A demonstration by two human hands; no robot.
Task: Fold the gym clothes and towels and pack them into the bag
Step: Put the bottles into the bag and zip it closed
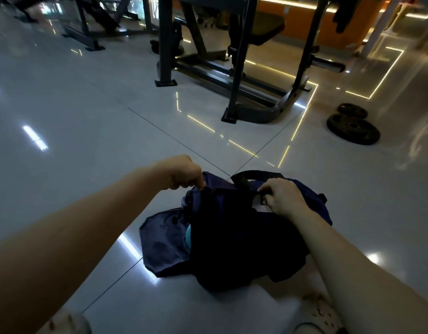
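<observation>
A soft navy bag (232, 242) of thin, crinkled fabric slumped on the glossy, pale tiled floor (87, 116), directly in front of the person and between the two forearms. Its end flap (164, 239), a rounded panel of the same dull cloth, lay open on the tiles to the left. A sliver of something smooth and teal (188, 237) showed in the gap behind it. A flat black webbing handle (243, 180) arched over the top of the bag, near a white label (262, 204).

The left hand (184, 173) sat at the bag's upper left corner, fingers curled down and pinching the top edge. The view was too dark to tell whether a zip pull or only cloth lay between the fingertips. The right hand (284, 198) was on the bag's upper right, fingers and thumb closed round the handle's webbing and partly covering the label.

Well beyond the bag stood a dark steel bench frame (234, 75) with square-section legs. To its right, two round black weight plates (352, 127) lay flat on the floor, just beside each other.
</observation>
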